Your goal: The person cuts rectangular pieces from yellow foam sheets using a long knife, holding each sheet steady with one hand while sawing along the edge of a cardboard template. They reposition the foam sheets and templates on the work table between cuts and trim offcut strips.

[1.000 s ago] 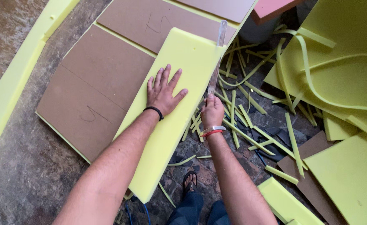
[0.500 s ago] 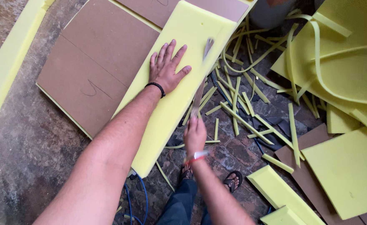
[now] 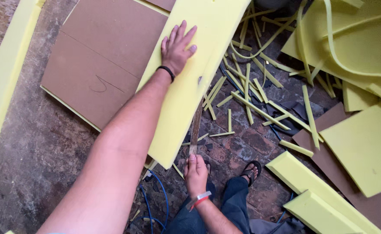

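My left hand (image 3: 177, 47) lies flat, fingers spread, on a long yellow foam slab (image 3: 186, 91) that rests over brown cardboard sheets (image 3: 99, 60). A black band is on that wrist. My right hand (image 3: 195, 172), with a red and white wristband, is closed around the near end of a long thin blade (image 3: 196, 125). The blade runs along the slab's right edge, its tip at the foam. My sandalled foot (image 3: 250, 170) is just right of that hand.
Several thin yellow foam strips (image 3: 247, 93) litter the brick floor right of the slab. Larger foam pieces (image 3: 363, 143) and wedge offcuts (image 3: 316, 195) lie at right. A blue cable (image 3: 156, 195) trails near my legs. A foam strip (image 3: 2, 86) borders the left.
My right hand has drawn back toward me along the slab's edge, pulling the blade with it. My left hand has stayed pressed on the foam.
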